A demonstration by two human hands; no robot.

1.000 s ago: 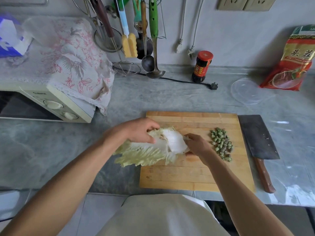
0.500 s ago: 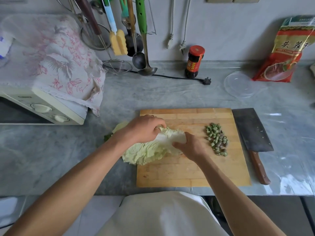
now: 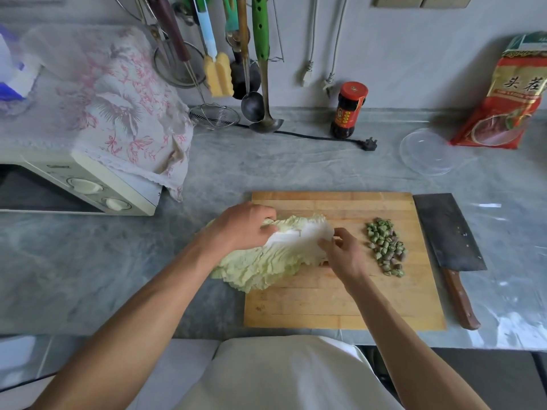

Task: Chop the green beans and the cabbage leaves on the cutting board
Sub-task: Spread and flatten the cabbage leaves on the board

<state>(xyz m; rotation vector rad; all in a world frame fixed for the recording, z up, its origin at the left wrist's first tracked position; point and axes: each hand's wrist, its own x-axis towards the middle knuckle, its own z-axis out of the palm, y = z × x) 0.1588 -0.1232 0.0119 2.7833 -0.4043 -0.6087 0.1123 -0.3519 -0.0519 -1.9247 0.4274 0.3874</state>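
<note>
Cabbage leaves [image 3: 275, 255]: laid on the left part of the cutting board [image 3: 340, 303], the leafy end overhanging the board's left edge onto the counter [image 3: 118, 261].
Long axis: run from lower left (frilled green end) to upper right (white stem end).
Left hand [image 3: 245, 229]: curled over the upper left of the leaves, the fingers closed on the pale rib.
Right hand [image 3: 343, 253]: set at the stem end, the fingertips pinched on the white edge of the leaf.
Green beans [image 3: 386, 247]: already cut into short pieces, heaped on the right part of the board, just beside the right hand.
Cleaver [image 3: 450, 235]: laid flat on the counter just beside the board's right edge, handle toward the person; the right hand is judged the nearer to it.
Step in hand: the leaves are judged to be being squared up for cutting.
In the way: the bean heap lies between the right hand and the cleaver.
Further off: a sauce bottle [image 3: 349, 109] and a clear lid [image 3: 427, 150], well apart.
</note>
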